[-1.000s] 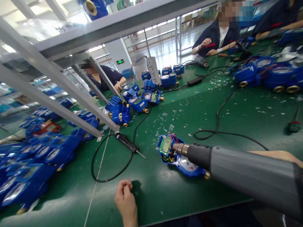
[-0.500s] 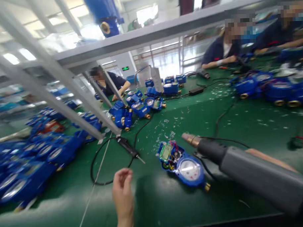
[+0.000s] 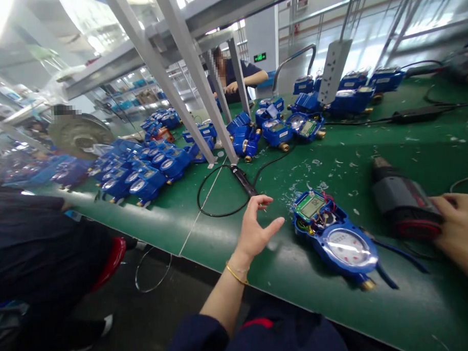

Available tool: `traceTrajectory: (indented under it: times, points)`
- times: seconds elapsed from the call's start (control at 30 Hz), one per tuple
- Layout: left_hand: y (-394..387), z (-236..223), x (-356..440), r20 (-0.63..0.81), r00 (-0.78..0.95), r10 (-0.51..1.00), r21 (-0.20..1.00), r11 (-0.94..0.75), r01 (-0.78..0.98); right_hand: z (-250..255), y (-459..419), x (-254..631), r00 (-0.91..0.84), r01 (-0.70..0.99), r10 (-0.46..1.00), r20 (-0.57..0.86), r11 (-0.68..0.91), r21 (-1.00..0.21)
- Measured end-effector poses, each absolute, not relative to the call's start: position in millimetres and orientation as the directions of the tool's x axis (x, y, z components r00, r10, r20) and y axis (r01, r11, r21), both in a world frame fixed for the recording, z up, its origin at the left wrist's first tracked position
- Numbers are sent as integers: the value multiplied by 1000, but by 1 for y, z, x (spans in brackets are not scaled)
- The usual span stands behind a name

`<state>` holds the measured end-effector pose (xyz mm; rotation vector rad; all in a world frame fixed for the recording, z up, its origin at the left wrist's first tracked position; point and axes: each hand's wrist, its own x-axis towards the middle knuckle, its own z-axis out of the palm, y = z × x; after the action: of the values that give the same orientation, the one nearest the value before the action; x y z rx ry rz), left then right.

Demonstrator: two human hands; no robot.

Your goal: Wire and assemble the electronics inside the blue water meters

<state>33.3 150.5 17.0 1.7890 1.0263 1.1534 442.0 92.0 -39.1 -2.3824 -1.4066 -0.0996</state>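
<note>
Left hand (image 3: 254,231) is open, fingers spread apart, holding nothing, just beside a blue water meter (image 3: 346,248). The meter lies face-up on the green bench mat (image 3: 415,312), with its circuit board (image 3: 311,206) and wiring exposed. Right hand (image 3: 461,229) is clamped on the rear of a hot air gun (image 3: 404,203), nozzle directed up the bench and clear of the meter; that attitude protects the board from stray heat. Plastic flakes (image 3: 298,192) lie scattered just beside the board.
</note>
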Motion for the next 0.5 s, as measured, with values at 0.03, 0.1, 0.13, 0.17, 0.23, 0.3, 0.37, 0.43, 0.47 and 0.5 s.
traceTrajectory:
  times: [0.03, 0.1, 0.13, 0.17, 0.23, 0.3, 0.37, 0.43, 0.47, 0.5]
  points:
    - [158, 13, 34, 296, 346, 891, 909, -374, 186, -38, 100, 444, 480, 866, 860, 176, -432, -250]
    - [175, 7, 37, 224, 511, 830, 938, -325, 117, -29, 107, 449, 416, 891, 908, 51, -396, -223]
    - [183, 4, 39, 194, 586, 787, 950, -300, 88, -21, 105, 449, 401, 897, 915, 33, -386, -215]
    - [191, 2, 42, 172, 651, 740, 958, -279, 64, -12, 100, 447, 410, 898, 911, 55, -392, -199]
    - [205, -1, 52, 151, 751, 643, 967, -253, 22, 11, 82, 429, 454, 890, 866, 209, -427, -162]
    - [215, -1, 64, 153, 814, 560, 972, -234, -22, 33, 62, 392, 410, 909, 818, 404, -333, -250]
    - [221, 1, 77, 152, 858, 490, 980, -186, -68, 46, 50, 342, 311, 836, 875, 371, -67, -545]
    - [224, 3, 86, 132, 892, 432, 989, -123, -87, 48, 52, 293, 180, 692, 947, 268, 72, -719]
    - [225, 4, 89, 121, 901, 417, 991, -103, -85, 46, 57, 273, 149, 686, 964, 221, 60, -725]
    - [226, 4, 91, 113, 901, 419, 992, -102, -77, 43, 63, 257, 143, 714, 973, 180, 24, -699]
